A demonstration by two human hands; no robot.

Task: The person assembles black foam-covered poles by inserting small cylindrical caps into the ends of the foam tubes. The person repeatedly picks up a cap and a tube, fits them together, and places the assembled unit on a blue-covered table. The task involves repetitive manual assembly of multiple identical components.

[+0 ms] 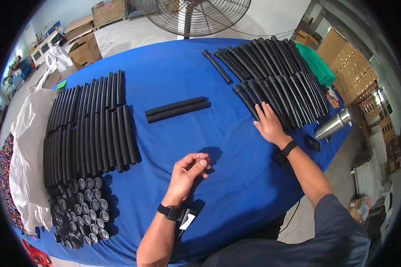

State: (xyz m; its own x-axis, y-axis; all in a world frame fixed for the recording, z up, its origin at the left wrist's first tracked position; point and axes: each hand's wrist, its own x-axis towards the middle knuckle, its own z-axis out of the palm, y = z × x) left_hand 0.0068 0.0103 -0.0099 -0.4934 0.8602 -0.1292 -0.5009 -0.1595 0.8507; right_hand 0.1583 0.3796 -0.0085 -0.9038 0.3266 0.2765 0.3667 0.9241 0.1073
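Loosely, the left hand [186, 175] sits at about six-thirty from the middle of the blue cloth [156, 147], its fingers half curled and the thumb close to the index finger; nothing shows in its grasp. Out toward three o'clock, the right hand [270, 127] is palm down, with fingers nearly straight and slightly apart, holding nothing. Its fingertips are at the near ends of the collared black rods [294, 100]; whether they touch, I cannot tell. Each wrist wears one dark band.

Two plain black tubes [178, 113] lie side by side at about ten-thirty, apart from both hands. One single rod [217, 67] lies near twelve-thirty, beside the rods, which fill two o'clock in two rows packed too tightly to count. At nine o'clock are more tubes [98, 149], also in two rows. Roughly two dozen round caps [94, 204] cluster at eight, some overlapping. One steel bottle [333, 124] lies near three, and one fan [196, 20] stands at twelve.
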